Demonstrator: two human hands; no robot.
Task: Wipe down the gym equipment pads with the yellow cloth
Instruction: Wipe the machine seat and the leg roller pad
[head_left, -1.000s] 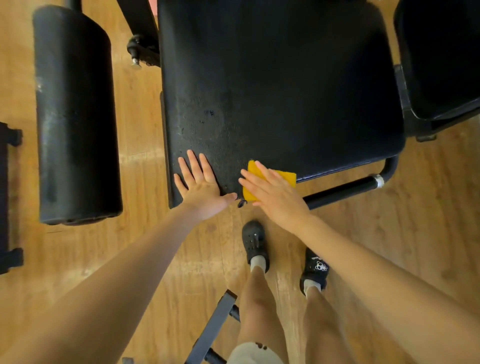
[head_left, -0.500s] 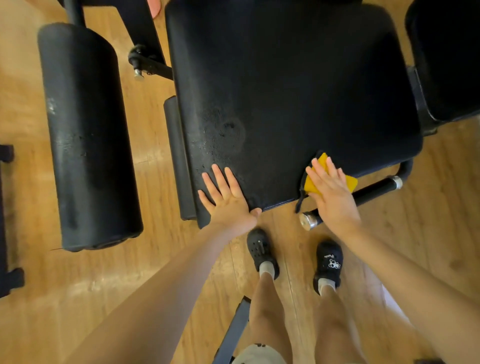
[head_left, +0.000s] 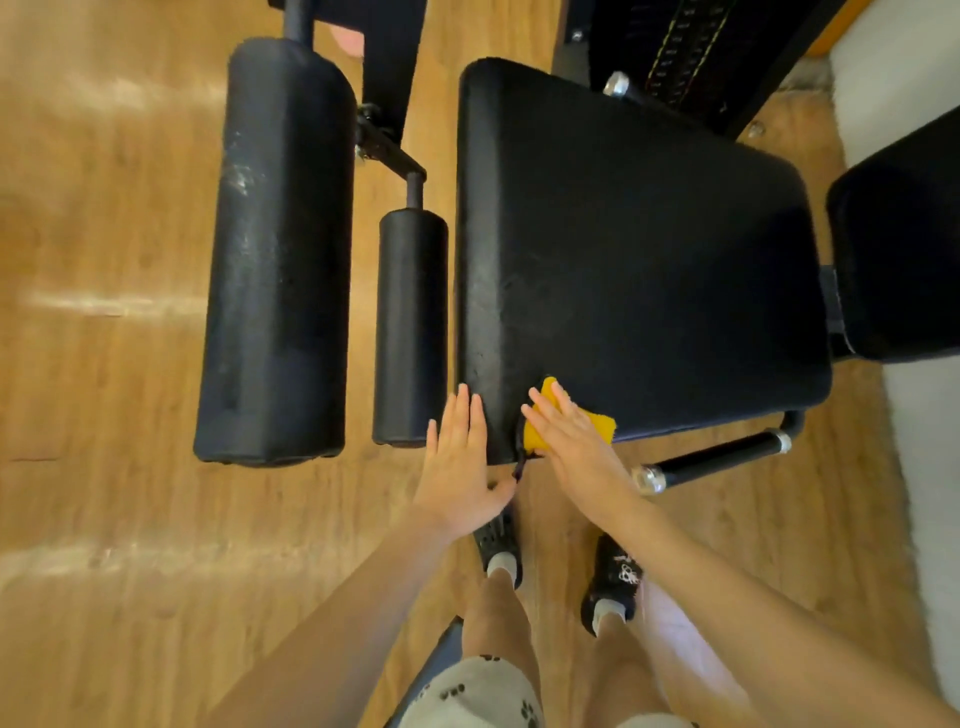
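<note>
Right now the yellow cloth (head_left: 570, 423) lies flat on the near left corner of the big black seat pad (head_left: 639, 270), pinned under the right hand (head_left: 574, 441), whose fingers are straight and spread, pressing rather than clutching. Just beside it, the left hand (head_left: 460, 457) rests flat on the same corner with fingers straight, holding nothing, apparently bracing. To my eye the wiping of this pad is under way along its front edge; the next stroke would call for steady downward pressure while sliding the cloth across the rest of the surface. Left of the seat stand 2 roller pads, a small one (head_left: 410, 327) close by and a large one (head_left: 278, 249) further out, both probably not yet wiped. Underneath is a glossy wooden floor (head_left: 104, 364), with a black frame bar (head_left: 722, 457) showing below the seat's front.
</note>
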